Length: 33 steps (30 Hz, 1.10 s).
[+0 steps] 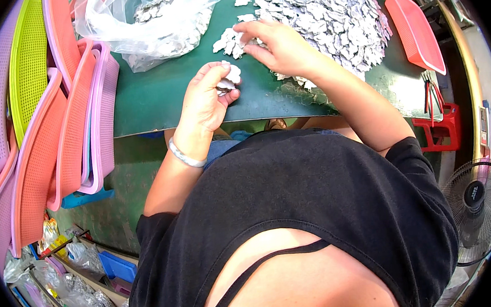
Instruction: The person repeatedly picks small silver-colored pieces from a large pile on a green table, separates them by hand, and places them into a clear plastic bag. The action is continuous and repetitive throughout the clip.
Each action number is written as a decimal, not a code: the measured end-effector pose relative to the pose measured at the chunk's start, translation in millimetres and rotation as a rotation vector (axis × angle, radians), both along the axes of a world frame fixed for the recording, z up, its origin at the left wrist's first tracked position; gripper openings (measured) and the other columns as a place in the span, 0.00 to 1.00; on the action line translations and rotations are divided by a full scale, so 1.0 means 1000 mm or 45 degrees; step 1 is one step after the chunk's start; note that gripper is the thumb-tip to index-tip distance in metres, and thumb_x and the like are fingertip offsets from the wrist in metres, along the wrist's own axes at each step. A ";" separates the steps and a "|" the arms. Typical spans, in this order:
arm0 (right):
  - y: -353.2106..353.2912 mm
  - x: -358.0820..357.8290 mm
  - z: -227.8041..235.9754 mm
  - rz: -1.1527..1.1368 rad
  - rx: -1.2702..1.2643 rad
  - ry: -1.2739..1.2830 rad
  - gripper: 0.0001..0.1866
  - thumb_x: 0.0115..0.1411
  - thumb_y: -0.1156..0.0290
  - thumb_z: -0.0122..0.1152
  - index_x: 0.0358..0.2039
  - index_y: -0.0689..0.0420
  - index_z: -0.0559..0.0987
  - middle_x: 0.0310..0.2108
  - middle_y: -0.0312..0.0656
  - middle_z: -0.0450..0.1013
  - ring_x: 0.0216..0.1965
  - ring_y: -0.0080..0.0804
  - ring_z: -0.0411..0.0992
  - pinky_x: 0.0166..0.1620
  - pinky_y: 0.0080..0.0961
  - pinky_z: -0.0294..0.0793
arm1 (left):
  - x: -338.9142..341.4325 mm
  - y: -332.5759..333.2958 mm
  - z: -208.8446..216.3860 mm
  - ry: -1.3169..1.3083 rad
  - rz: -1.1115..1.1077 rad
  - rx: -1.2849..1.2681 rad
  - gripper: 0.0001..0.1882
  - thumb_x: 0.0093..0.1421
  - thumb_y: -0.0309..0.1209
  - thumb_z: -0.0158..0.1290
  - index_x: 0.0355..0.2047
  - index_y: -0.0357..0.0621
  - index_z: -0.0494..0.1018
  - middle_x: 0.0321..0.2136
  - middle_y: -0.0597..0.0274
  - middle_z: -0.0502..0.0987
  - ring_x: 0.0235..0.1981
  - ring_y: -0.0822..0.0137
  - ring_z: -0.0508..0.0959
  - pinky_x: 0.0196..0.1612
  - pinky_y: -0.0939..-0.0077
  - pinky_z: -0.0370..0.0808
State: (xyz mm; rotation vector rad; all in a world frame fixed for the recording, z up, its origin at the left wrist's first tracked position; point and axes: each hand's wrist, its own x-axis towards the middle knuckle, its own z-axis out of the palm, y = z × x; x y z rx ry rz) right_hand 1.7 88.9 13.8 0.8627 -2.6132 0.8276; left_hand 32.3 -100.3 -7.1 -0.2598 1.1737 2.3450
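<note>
My left hand (pixel 200 102) is closed around several flat, silver-grey metal pieces (pixel 228 81) with wavy edges, held just above the near part of the green table (pixel 152 103). Fingers curved and thumb apart, my right hand (pixel 280 45) reaches over a small cluster of the same pieces (pixel 225 42). Its fingertips are at the cluster's right side; whether they grip a piece I cannot tell. Behind and to the right of that hand spreads a large heap of metal pieces (pixel 333 19). A clear plastic bag (pixel 122 22) with more pieces inside lies at the far left.
Nested plastic baskets (pixel 71 132) in purple, orange and green stand along the left. An orange-pink tray (pixel 414 30) sits at the table's right, near a red-handled tool (pixel 430 95). A red stool (pixel 442 129) and a fan (pixel 476 210) are at the right.
</note>
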 end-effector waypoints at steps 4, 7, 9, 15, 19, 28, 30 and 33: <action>0.006 -0.005 -0.013 0.053 0.342 0.298 0.28 0.45 0.78 0.58 0.49 0.57 0.66 0.42 0.48 0.69 0.46 0.43 0.65 0.49 0.36 0.62 | 0.000 -0.004 -0.003 -0.059 0.030 0.125 0.03 0.54 0.25 0.49 0.30 0.41 0.68 0.30 0.56 0.74 0.30 0.62 0.74 0.28 0.76 0.74; 0.007 0.001 -0.010 0.094 0.308 0.093 0.29 0.44 0.79 0.57 0.50 0.56 0.66 0.41 0.47 0.69 0.45 0.43 0.66 0.49 0.35 0.63 | -0.002 -0.006 -0.003 -0.057 0.010 0.125 0.05 0.54 0.25 0.48 0.32 0.41 0.68 0.30 0.56 0.74 0.32 0.60 0.74 0.29 0.75 0.75; 0.005 0.007 -0.008 0.117 0.296 0.017 0.30 0.43 0.81 0.56 0.51 0.57 0.65 0.40 0.45 0.70 0.45 0.42 0.66 0.49 0.35 0.63 | -0.001 -0.008 -0.004 -0.064 0.008 0.110 0.06 0.54 0.24 0.48 0.33 0.41 0.68 0.29 0.57 0.73 0.32 0.61 0.74 0.29 0.75 0.74; 0.015 0.004 -0.008 0.137 0.058 -0.117 0.31 0.42 0.84 0.54 0.51 0.56 0.65 0.40 0.42 0.71 0.43 0.42 0.67 0.48 0.35 0.64 | -0.001 -0.012 -0.006 -0.068 -0.020 0.144 0.06 0.54 0.25 0.49 0.33 0.41 0.68 0.24 0.62 0.71 0.30 0.63 0.73 0.27 0.77 0.72; 0.011 0.001 -0.008 0.100 0.227 0.051 0.31 0.43 0.81 0.57 0.52 0.55 0.65 0.39 0.44 0.69 0.44 0.42 0.66 0.48 0.35 0.64 | -0.001 -0.010 -0.006 -0.041 -0.058 0.115 0.05 0.55 0.27 0.50 0.32 0.41 0.69 0.22 0.63 0.71 0.29 0.64 0.73 0.26 0.79 0.71; -0.001 0.008 -0.012 0.162 0.334 0.132 0.31 0.43 0.78 0.59 0.52 0.54 0.66 0.36 0.44 0.68 0.43 0.39 0.65 0.47 0.34 0.62 | 0.001 -0.010 -0.003 -0.045 -0.026 0.025 0.06 0.55 0.27 0.50 0.33 0.40 0.68 0.23 0.63 0.70 0.29 0.64 0.73 0.25 0.79 0.70; -0.001 0.008 -0.011 0.185 0.303 0.155 0.32 0.42 0.78 0.59 0.51 0.54 0.66 0.36 0.44 0.68 0.43 0.39 0.65 0.47 0.34 0.62 | 0.001 -0.010 -0.003 -0.044 -0.017 0.020 0.06 0.55 0.26 0.49 0.34 0.40 0.68 0.23 0.62 0.70 0.29 0.64 0.73 0.25 0.79 0.70; -0.001 0.010 -0.011 0.222 0.253 0.148 0.32 0.42 0.78 0.59 0.51 0.54 0.66 0.36 0.43 0.69 0.42 0.39 0.65 0.47 0.34 0.62 | 0.001 -0.010 -0.005 -0.044 -0.010 0.032 0.07 0.55 0.26 0.49 0.34 0.39 0.67 0.23 0.62 0.70 0.29 0.64 0.73 0.25 0.79 0.70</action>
